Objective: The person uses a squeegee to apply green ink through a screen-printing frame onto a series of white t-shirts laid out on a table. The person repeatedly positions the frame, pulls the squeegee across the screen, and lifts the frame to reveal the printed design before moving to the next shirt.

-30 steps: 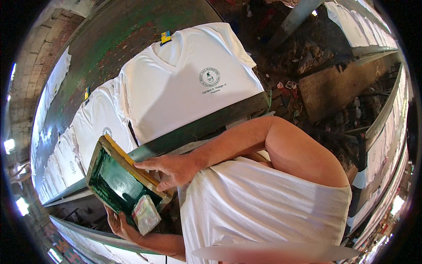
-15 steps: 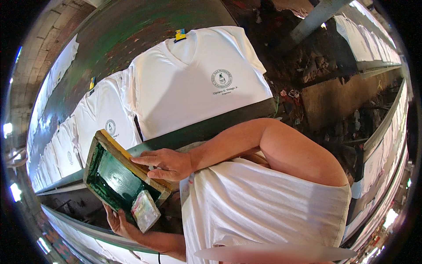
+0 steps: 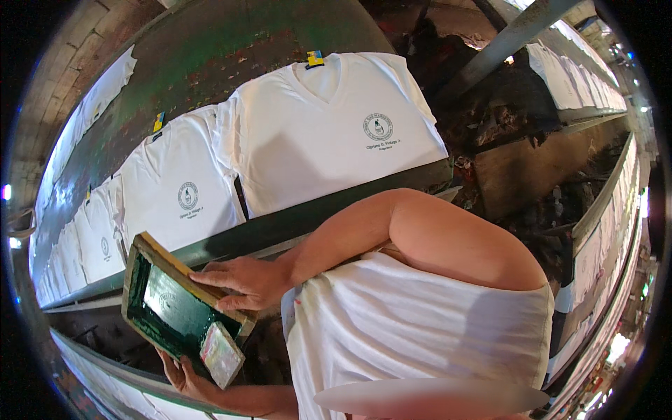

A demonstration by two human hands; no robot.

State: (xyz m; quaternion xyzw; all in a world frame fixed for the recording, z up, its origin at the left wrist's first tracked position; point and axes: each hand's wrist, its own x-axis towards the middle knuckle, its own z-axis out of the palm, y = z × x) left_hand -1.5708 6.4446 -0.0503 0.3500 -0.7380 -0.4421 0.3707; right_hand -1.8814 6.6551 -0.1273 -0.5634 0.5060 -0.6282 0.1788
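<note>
1. Long green desk (image 3: 210,63) ran diagonally across the head view, carrying a row of white T-shirts. The nearest T-shirt (image 3: 329,133) lay flat with a small round crest print (image 3: 378,127) on its chest; next T-shirt (image 3: 178,189) just beside it showed the same print.
2. Since a second ago the view had swung right and down the row, so the printed shirts sat further left in frame. Screen frame stayed off the shirts, held below the desk edge, so I judged no print was under way at this moment.
3. Screen frame (image 3: 175,308), wooden-edged with green inked mesh, was tilted, near the desk's front rail (image 3: 280,227).
4. Right hand (image 3: 241,280) lay flat, fingers spread, pressing the frame's upper edge.
5. Left hand (image 3: 183,374) cupped the frame from beneath.
6. Squeegee block (image 3: 222,353) rested in the frame's lower corner.
7. Second shirt-lined desk (image 3: 602,231) ran at right, well apart.
</note>
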